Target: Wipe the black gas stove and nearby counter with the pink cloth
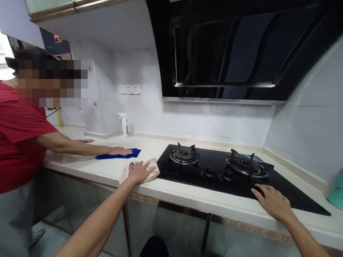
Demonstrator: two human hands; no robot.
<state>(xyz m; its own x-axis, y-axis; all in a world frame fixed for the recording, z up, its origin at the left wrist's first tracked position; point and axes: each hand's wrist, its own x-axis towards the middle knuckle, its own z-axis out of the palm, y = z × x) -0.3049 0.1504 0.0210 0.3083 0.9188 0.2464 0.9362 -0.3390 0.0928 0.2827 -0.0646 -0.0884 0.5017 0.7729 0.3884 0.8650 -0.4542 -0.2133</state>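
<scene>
My left hand (pixel 139 172) presses down on a folded pale pink cloth (pixel 153 165), with its fingers curved over the fabric. The cloth lies on the white countertop (pixel 177 185) against the left edge of a black glass gas cooktop (pixel 197 182). Resting on the cooktop's front right edge, my right hand (pixel 274 201) has its fingers apart and holds nothing. Two burners, a left one (pixel 184 155) and a right one (pixel 247 165), carry dark pan supports. A pair of control knobs, one left (pixel 209 172) and one right (pixel 228 174), sits between them.
At left a person in a red shirt (pixel 21 132) leans over the counter, a hand (pixel 118 151) flat on a blue cloth (pixel 136 152). A white spray bottle (pixel 124 125) stands by the wall. The black range hood (pixel 227 53) overhangs the cooktop. A green object (pixel 336 192) is at far right.
</scene>
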